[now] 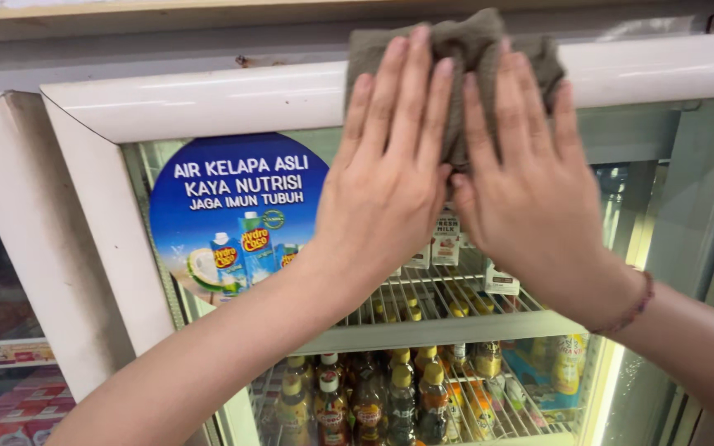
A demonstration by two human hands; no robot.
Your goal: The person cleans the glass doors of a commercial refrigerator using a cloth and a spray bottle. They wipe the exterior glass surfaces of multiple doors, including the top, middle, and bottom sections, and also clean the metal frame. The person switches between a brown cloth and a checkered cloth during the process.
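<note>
A grey-brown cloth (464, 41) lies pressed against the white top frame (225, 99) of a glass-door drinks fridge. My left hand (386, 177) is flat on the cloth, fingers pointing up. Right beside it, my right hand (535, 186) also presses flat on the cloth, its thumb touching the left hand; a thin bracelet circles its wrist. Both palms cover the lower part of the cloth, which bunches above the fingertips.
A round blue sticker (233, 211) sits on the glass door. Behind the glass, wire shelves (440, 326) hold several bottles (373, 396) and small cartons. A second cooler (2, 314) stands at left. The fridge's right frame (696, 215) is beside my right arm.
</note>
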